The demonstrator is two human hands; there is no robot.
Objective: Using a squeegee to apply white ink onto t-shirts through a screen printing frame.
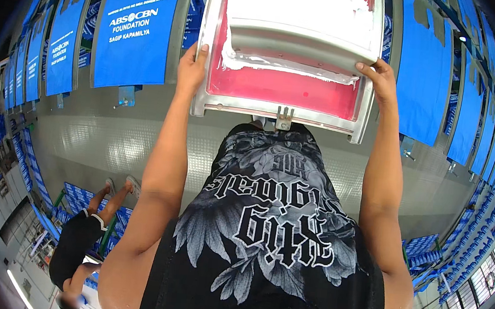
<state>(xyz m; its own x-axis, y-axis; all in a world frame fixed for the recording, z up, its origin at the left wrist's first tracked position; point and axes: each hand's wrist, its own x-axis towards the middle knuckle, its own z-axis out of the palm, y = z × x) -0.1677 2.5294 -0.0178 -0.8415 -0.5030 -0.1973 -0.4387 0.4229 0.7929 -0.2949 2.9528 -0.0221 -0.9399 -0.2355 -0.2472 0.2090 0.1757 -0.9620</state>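
Observation:
A silkscreen (289, 93) with a metal frame and pink mesh lies in front of me at top centre, coated in white ink (297, 4) over much of its face. A long curved metal squeegee (300, 40) rests across the ink. My left hand (193, 66) is closed on the frame's left edge, thumb on top. My right hand (380, 81) holds the right side, its thumb at the squeegee's end. A small metal bracket (284, 119) is at the middle of the frame's near edge.
Blue printed fabric panels (130, 60) on boards line both sides, with more (420, 93) at right. Grey textured floor (119, 130) lies behind the boards. Another person (72, 245) in black stands at lower left. Many blue pieces hang on racks along the walls.

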